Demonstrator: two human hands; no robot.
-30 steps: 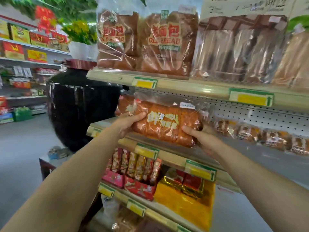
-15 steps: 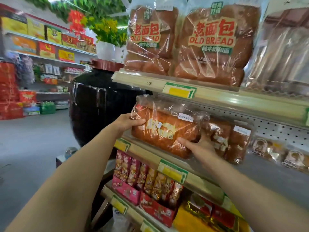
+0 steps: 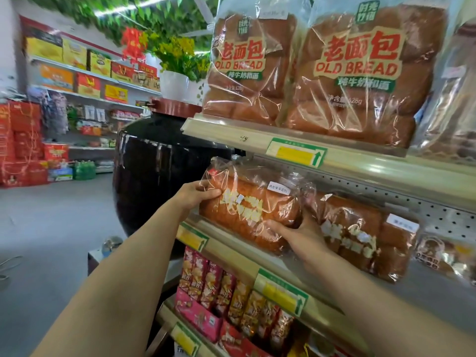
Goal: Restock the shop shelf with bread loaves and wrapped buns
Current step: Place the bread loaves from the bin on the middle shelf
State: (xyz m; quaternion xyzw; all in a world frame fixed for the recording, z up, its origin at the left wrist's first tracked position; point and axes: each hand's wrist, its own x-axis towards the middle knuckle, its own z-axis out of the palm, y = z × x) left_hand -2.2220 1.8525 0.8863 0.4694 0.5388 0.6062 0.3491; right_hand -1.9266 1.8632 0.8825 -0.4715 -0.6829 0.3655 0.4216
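Both hands grip one bagged loaf [image 3: 247, 210] on the middle shelf [image 3: 231, 249]: left hand [image 3: 195, 195] at 9 o'clock, right hand [image 3: 300, 231] at 4.

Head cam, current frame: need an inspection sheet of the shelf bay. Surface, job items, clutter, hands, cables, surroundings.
Surface: middle shelf, bare stretch at right, yellow price tags on its front edge.
Job's things: bagged loaf held at the shelf's left end; second loaf beside it; two Old Bread bags upright on the top shelf.
Clutter: small wrapped buns further right; snack packets below.
Grippers: left hand grips the loaf's left end; right hand holds its right underside.
Cables: nothing seen.
Surroundings: black jar, boxed goods across the aisle.
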